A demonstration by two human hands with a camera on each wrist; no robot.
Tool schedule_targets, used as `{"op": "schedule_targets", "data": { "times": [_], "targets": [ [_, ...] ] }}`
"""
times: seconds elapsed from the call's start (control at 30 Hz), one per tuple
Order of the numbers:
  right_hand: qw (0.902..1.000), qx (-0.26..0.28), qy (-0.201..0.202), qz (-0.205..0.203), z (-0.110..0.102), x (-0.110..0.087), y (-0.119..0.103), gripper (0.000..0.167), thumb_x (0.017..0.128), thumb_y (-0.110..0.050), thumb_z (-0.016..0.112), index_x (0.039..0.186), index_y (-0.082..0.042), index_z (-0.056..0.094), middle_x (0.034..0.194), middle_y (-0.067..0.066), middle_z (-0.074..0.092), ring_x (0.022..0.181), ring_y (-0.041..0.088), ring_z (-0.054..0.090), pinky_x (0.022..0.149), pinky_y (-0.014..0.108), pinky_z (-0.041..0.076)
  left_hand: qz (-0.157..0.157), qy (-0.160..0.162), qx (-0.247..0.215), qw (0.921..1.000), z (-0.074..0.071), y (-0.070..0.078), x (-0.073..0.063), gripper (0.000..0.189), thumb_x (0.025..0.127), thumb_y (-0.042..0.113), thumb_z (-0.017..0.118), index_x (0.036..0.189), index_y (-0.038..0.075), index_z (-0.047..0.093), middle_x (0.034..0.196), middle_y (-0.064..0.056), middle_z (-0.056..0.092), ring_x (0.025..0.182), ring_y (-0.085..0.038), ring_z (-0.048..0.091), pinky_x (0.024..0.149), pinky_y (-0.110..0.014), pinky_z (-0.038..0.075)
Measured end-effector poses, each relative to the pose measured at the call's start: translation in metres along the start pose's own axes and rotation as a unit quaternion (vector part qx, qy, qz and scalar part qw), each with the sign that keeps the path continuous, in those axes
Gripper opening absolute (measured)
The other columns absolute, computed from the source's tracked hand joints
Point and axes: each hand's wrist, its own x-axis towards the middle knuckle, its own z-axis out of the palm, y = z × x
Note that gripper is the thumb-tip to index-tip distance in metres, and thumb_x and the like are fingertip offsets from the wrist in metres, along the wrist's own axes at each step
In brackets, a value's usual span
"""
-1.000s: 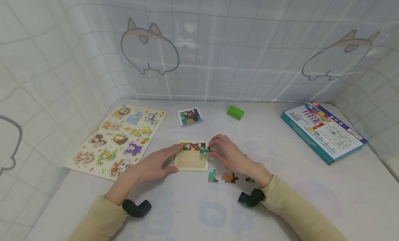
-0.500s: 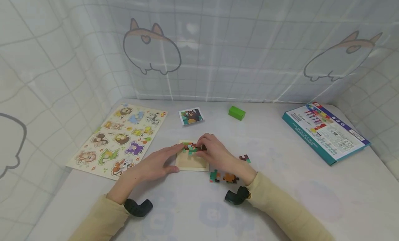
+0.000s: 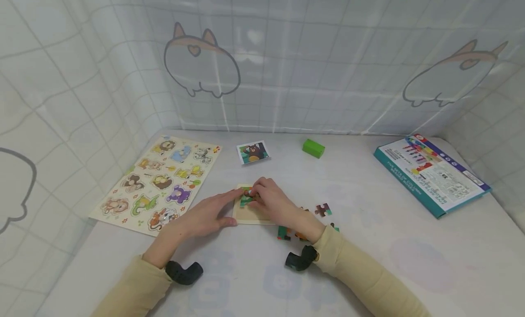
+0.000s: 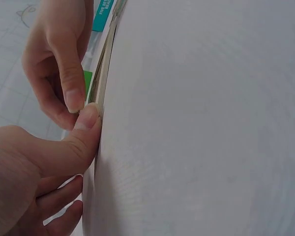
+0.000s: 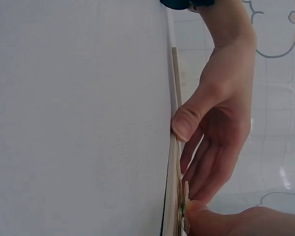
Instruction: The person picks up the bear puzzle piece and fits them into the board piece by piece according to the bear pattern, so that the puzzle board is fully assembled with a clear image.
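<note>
A small wooden puzzle tray lies flat in the middle of the head view, with jigsaw pieces along its far edge. My left hand rests along the tray's left side, fingers stretched to the far corner and thumb touching the near one. Over the tray, my right hand pinches a teal and brown puzzle piece near the far left corner. In the right wrist view this piece shows edge-on, slightly tilted against the tray. My right fingers hide much of the tray's far part.
Loose puzzle pieces lie right of the tray, some partly under my right wrist. A bear picture card and a green block sit farther back. An animal puzzle board is at left, a teal-edged box at right.
My right hand has carried the pinched puzzle piece leftward, from the tray's right edge to its far left part. My left hand has stayed at the tray's left side.
</note>
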Motion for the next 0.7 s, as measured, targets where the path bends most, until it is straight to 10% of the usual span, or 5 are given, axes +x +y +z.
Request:
{"op": "schedule_targets", "data": {
  "times": [0.7],
  "targets": [
    [0.9986,-0.017,0.049,-0.01,0.015,0.0,0.002,0.01,0.092,-0.016,0.073,0.095,-0.007,0.072,0.109,0.006,0.058,0.102,0.023,0.051,0.088,0.035,0.052,-0.003,-0.01,0.033,0.9994,0.001,0.009,0.0,0.072,0.094,0.029,0.069,0.155,0.008,0.037,0.163,-0.01,0.029,0.147,-0.032,0.034,0.116,-0.051,0.036]
  ]
}}
